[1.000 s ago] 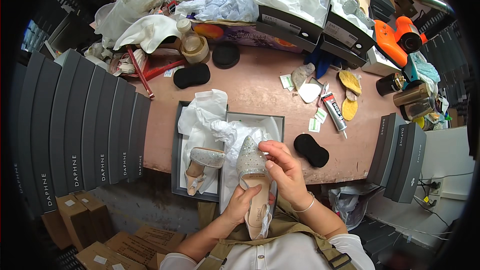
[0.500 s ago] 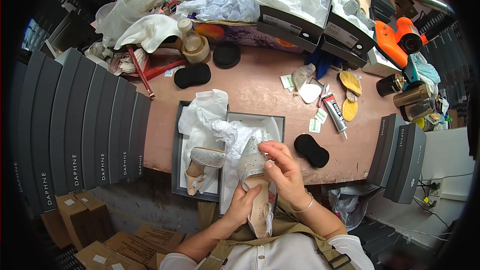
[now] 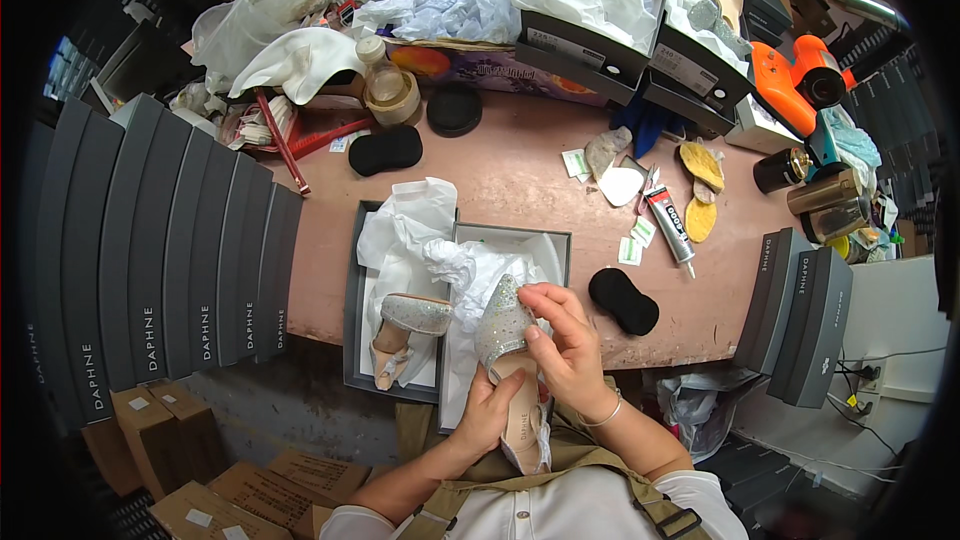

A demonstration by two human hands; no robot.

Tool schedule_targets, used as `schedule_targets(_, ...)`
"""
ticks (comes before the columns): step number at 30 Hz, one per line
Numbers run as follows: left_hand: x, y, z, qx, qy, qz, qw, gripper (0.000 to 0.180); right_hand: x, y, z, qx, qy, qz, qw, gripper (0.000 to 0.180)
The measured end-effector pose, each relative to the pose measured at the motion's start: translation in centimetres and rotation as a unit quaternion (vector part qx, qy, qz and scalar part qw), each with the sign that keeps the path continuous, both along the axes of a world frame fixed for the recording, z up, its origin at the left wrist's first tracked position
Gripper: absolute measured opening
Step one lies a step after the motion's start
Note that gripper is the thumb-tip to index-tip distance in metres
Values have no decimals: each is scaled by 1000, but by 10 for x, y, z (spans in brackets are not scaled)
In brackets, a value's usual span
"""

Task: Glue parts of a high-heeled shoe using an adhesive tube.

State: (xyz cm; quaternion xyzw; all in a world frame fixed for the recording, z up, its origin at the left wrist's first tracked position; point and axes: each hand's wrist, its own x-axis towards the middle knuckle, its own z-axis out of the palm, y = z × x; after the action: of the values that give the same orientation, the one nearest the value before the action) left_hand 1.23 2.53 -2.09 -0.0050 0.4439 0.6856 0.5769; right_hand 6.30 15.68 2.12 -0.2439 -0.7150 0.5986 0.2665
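A pointed, silver glitter high-heeled shoe [image 3: 505, 325] is tilted in front of me, toe away from me and pale insole facing up. My left hand [image 3: 487, 414] grips it around the middle, thumb on the insole. At the right side of its toe is my right hand [image 3: 572, 352]; the index finger and thumb are bent and apart, their tips against the glitter surface. The matching shoe [image 3: 416, 315] lies to the left in an opened grey shoebox [image 3: 350, 360], with white tissue paper [image 3: 405, 215] beside it. The held shoe's underside is hidden.
A glue tube [image 3: 668, 225], yellow pads [image 3: 700, 220] and a black sponge-like block [image 3: 624, 301] lie to the right. Grey shoeboxes [image 3: 170, 250] line the left; more [image 3: 815, 325] stand at right. Open shoeboxes [image 3: 580, 55] and an orange heat-gun-like tool [image 3: 790, 85] are at the back.
The held shoe has turned slightly, its heel end shifting a little to the right. My right thumb has moved slightly left along the shoe's side.
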Motion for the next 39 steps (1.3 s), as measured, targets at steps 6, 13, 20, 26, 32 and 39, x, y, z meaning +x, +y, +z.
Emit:
schedule_targets(6, 7, 0, -8, -8, 29, 32, 999, 34, -2, -2, 1, 76, -11, -4, 997, 36)
schedule_targets(13, -2, 3, 9, 9, -37, -5, 999, 25, 3, -3, 2, 25, 4, -2, 1000, 36)
schedule_targets(20, -2, 2, 14, 10, -52, -10, 999, 22, 5, -3, 5, 2, 8, 7, 1000, 36)
schedule_targets(26, -2, 1, 15, 6, -47, -18, 999, 23, 6, -4, 5, -16, 10, 8, 1000, 36)
schedule_targets(32, -2, 0, 16, 16, -34, -21, 999, 23, 4, -5, 5, -6, 8, 6, 1000, 36)
schedule_targets(39, -1, 1, 12, 21, -19, -18, 999, 27, 3, -5, 4, 16, 5, 4, 1000, 36)
